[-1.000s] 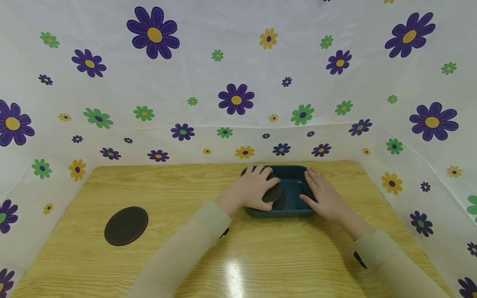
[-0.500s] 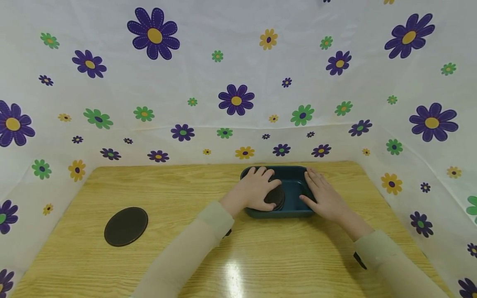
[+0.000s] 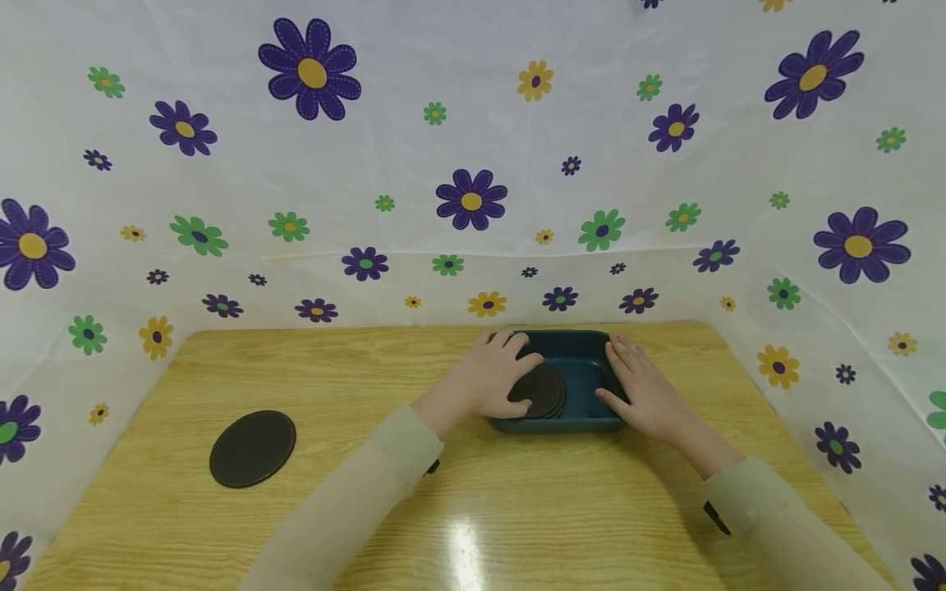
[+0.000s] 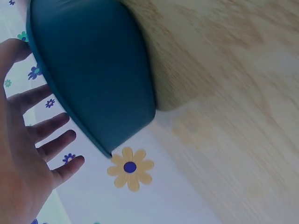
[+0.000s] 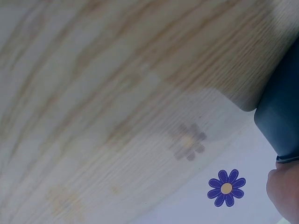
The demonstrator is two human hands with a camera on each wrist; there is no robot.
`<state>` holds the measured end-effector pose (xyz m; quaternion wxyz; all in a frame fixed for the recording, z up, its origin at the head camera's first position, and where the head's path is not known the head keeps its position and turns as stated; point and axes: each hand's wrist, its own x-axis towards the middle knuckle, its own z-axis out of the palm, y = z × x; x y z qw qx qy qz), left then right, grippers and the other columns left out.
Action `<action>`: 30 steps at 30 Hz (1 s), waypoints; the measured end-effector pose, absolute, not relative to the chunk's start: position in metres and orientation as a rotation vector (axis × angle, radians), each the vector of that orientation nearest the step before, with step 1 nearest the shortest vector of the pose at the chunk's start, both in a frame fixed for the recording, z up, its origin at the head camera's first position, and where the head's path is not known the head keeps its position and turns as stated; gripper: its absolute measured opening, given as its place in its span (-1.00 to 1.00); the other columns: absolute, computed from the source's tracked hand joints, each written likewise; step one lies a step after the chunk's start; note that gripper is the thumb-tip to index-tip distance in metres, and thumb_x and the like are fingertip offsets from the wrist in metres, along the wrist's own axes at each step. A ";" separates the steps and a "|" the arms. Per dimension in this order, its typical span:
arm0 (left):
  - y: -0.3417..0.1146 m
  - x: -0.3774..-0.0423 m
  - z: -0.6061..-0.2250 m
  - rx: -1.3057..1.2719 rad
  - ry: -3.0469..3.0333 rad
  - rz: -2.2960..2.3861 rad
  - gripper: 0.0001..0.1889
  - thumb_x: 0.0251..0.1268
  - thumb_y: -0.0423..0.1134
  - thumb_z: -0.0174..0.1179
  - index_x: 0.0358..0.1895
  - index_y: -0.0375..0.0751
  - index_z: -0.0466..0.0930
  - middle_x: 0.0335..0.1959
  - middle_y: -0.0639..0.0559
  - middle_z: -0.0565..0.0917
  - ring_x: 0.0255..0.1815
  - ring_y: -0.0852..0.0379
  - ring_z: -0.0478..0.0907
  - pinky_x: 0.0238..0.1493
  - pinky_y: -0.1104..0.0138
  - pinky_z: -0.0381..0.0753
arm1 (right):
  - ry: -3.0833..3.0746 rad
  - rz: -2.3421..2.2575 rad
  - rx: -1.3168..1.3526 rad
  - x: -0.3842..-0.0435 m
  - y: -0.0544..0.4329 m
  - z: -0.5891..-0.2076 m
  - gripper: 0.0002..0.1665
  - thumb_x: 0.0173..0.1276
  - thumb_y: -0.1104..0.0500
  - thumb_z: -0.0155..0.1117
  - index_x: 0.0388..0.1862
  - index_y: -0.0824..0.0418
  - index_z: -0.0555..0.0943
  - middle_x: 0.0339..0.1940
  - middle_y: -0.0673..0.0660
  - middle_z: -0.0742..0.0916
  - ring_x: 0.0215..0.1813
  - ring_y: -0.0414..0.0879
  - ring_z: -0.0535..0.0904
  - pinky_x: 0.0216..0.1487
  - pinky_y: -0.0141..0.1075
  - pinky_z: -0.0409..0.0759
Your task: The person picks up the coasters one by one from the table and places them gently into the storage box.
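Note:
A dark teal rectangular bin [image 3: 580, 341] stands at the back right of the table. Inside its left part lies a small stack of thin, round, black coaster-like discs [image 3: 545, 389]. My left hand [image 3: 489, 376] is over the bin's left end, fingers spread and loosely bent, thumb tip by the stack's edge; it grips nothing. In the left wrist view those fingers [image 4: 57, 122] show apart beyond the rim of the bin [image 4: 93, 70]. My right hand [image 3: 645, 396] rests with straight fingers along the bin's right side. Only part of that hand [image 5: 284, 191] shows in the right wrist view.
One larger flat black disc [image 3: 253, 449] lies by itself on the left of the wooden table [image 3: 355, 377]. White flower-printed cloth [image 3: 399, 139] hangs close behind the bin and along both sides.
My left hand has loosened from the black discs and drawn back to the left, so more of the stack shows in the bin. My right hand stays in place.

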<state>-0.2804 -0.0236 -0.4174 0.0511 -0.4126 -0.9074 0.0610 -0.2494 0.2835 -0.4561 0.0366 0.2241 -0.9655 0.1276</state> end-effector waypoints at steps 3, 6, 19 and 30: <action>-0.034 -0.277 -0.417 -1.251 -2.761 0.140 -0.28 0.42 0.29 0.20 0.56 0.11 0.40 0.53 -0.12 0.40 0.56 -0.14 0.31 0.51 -0.11 0.39 | -2.964 0.393 0.691 -0.249 0.283 -0.457 0.00 0.65 -0.12 0.12 0.67 0.56 0.04 0.74 0.50 0.07 0.76 0.41 -0.07 0.79 0.08 -0.19; -0.045 -0.273 -0.416 -1.240 -2.758 0.096 -0.28 0.41 0.25 0.23 0.55 0.09 0.41 0.53 -0.13 0.40 0.56 -0.14 0.31 0.52 -0.13 0.36 | -2.966 0.402 0.686 -0.248 0.283 -0.458 0.00 0.65 -0.12 0.11 0.68 0.55 0.04 0.75 0.49 0.07 0.76 0.41 -0.07 0.79 0.07 -0.20; -0.101 -0.261 -0.416 -1.148 -2.814 -0.012 -0.26 0.36 0.19 0.32 0.55 0.02 0.44 0.54 -0.22 0.40 0.57 -0.23 0.31 0.56 -0.24 0.29 | -2.969 0.428 0.674 -0.248 0.284 -0.458 0.00 0.65 -0.13 0.12 0.69 0.54 0.03 0.75 0.48 0.06 0.77 0.39 -0.08 0.77 0.13 -0.15; -0.158 -0.238 -0.416 -1.029 -2.803 -0.081 -0.28 0.29 0.11 0.38 0.48 -0.08 0.49 0.48 -0.28 0.43 0.51 -0.30 0.36 0.47 -0.27 0.35 | -2.938 0.419 0.692 -0.247 0.282 -0.454 -0.01 0.63 -0.11 0.15 0.67 0.55 0.08 0.74 0.48 0.11 0.75 0.41 -0.02 0.74 0.19 -0.05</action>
